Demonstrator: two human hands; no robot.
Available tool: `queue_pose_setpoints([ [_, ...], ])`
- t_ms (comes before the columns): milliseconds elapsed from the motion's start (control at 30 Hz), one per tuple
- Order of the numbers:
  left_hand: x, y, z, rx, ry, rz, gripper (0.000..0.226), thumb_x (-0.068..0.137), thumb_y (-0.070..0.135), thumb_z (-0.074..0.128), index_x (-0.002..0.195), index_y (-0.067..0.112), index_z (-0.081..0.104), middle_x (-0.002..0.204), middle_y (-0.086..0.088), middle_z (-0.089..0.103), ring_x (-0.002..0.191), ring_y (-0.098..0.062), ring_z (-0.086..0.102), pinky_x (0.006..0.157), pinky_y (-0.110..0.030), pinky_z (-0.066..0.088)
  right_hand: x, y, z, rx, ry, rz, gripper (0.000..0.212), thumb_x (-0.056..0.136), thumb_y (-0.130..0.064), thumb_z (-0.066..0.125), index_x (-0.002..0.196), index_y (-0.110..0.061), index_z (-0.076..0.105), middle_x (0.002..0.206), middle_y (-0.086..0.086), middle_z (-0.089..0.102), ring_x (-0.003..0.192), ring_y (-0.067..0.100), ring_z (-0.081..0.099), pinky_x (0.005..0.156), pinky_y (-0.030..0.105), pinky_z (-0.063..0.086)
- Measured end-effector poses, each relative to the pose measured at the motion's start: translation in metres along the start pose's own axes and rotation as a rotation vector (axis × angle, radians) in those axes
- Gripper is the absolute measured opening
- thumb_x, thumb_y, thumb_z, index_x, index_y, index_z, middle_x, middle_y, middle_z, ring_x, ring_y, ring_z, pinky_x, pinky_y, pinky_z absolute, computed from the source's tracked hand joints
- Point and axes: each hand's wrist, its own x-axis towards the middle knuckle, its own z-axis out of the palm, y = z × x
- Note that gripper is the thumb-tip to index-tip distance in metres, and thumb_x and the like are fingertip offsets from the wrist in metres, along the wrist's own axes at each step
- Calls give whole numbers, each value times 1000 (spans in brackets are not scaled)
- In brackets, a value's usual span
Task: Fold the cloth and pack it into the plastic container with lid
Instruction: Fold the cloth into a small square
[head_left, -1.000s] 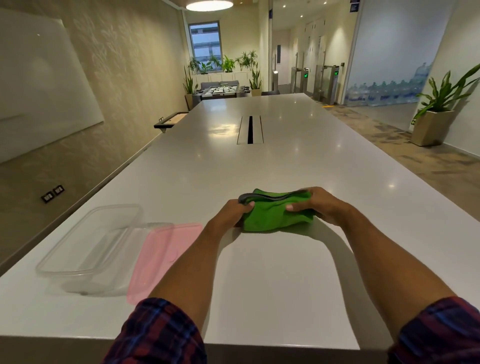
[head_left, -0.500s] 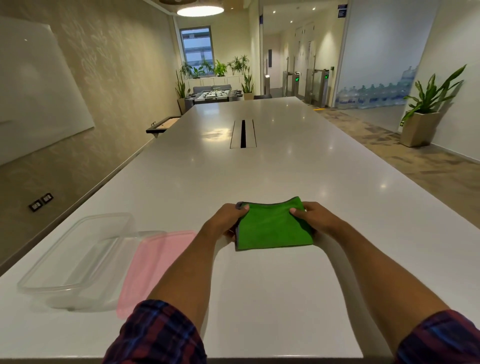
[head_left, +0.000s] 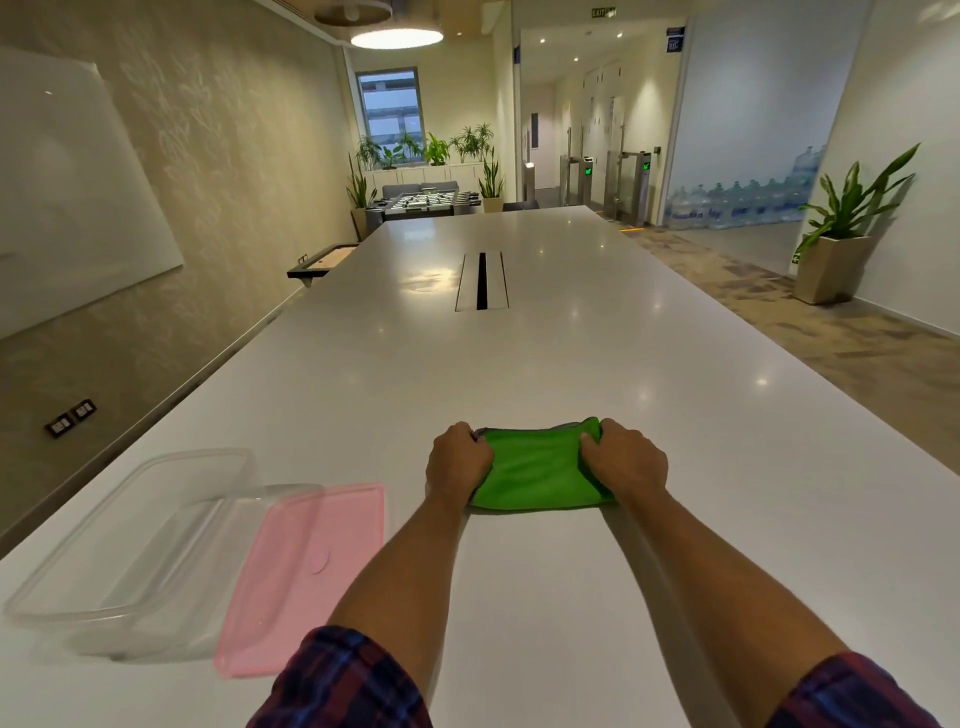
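On the tabletop (head_left: 571, 364) | left hand (head_left: 459, 460) and right hand (head_left: 626, 462) each had a closed grip on the cloth (head_left: 537, 475), keeping its fold together | container (head_left: 130, 545) and lid (head_left: 306, 571) waited near, to the left

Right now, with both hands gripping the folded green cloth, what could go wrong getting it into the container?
1. The green cloth is held only at its far corners by the left hand and right hand; lifting it may let the folds fall open.
2. The pink lid lies between the cloth and the clear container, so a low carry could catch it.
3. The container looks light and may slide when the cloth is pressed in.
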Motion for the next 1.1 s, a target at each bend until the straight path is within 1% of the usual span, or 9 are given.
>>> queue_pose_setpoints([
  [167, 1, 10, 4, 154, 45, -2, 37, 94, 42, 49, 110, 11, 61, 108, -10, 68, 101, -34, 65, 78, -36, 49, 0, 0, 3, 75, 27, -79, 6, 92, -24, 48, 90, -18, 48, 97, 3, 55, 83, 26, 56, 73, 35, 39],
  [333, -2, 4, 9, 238, 178, 88, 32, 101, 39, 38, 106, 12, 56, 99, -10, 70, 90, -34, 67, 70, -36, 45, 4, 0, 2, 311, 131, -215, 8, 97, -21, 50, 93, -17, 55, 94, 0, 58, 82, 22, 58, 69, 36, 45],
  [467, 2, 2, 10, 302, 250, 115, 30, 103, 35, 35, 106, 13, 53, 94, -8, 72, 83, -33, 68, 63, -33, 38, 11, -4, 5, 343, 62, -209, 13, 104, -30, 43, 99, -20, 49, 83, 4, 65, 76, 27, 62, 64, 37, 46],
  [667, 7, -11, 13, 394, 199, 136, 25, 102, 29, 39, 115, 12, 52, 105, -10, 67, 88, -33, 68, 66, -35, 41, 18, 3, 25, 148, 115, -191, 23, 103, -26, 46, 117, -13, 58, 97, 15, 70, 92, 38, 65, 72, 40, 46],
  [767, 6, -10, 14, 407, 186, 116, 33, 102, 30, 40, 129, 12, 46, 114, -11, 61, 90, -34, 67, 68, -37, 43, 17, -1, 24, 123, 136, -194, 48, 101, -19, 48, 148, -23, 45, 109, 12, 67, 100, 35, 62, 81, 42, 48],
  [833, 6, -7, 12, 442, 177, 120, 38, 102, 32, 44, 135, 13, 42, 122, -12, 56, 96, -34, 64, 69, -38, 43, 15, -1, 23, -4, 132, -228, 56, 99, -15, 45, 152, -32, 41, 121, 9, 63, 106, 31, 59, 84, 40, 46],
  [933, 5, 1, 5, 504, 250, 251, 34, 96, 32, 53, 126, 16, 54, 126, -7, 55, 107, -31, 56, 81, -39, 41, 12, -8, 16, -174, 57, -207, 61, 91, -14, 45, 149, -33, 45, 140, 6, 56, 122, 28, 52, 95, 40, 39],
  [1033, -5, 19, 5, 423, 278, 477, 21, 86, 21, 56, 102, 18, 69, 108, 0, 68, 102, -24, 62, 93, -37, 40, 9, -31, 6, -221, 53, -241, 73, 89, -22, 52, 158, -26, 28, 160, 9, 37, 137, 30, 44, 107, 43, 36],
  [1100, -15, 28, 13, 394, 221, 551, 23, 84, 22, 50, 93, 20, 70, 99, 2, 72, 99, -20, 66, 104, -37, 38, 2, -51, 6, -142, -8, -361, 67, 90, -23, 54, 155, -25, 38, 161, 7, 39, 137, 27, 49, 108, 39, 40],
])
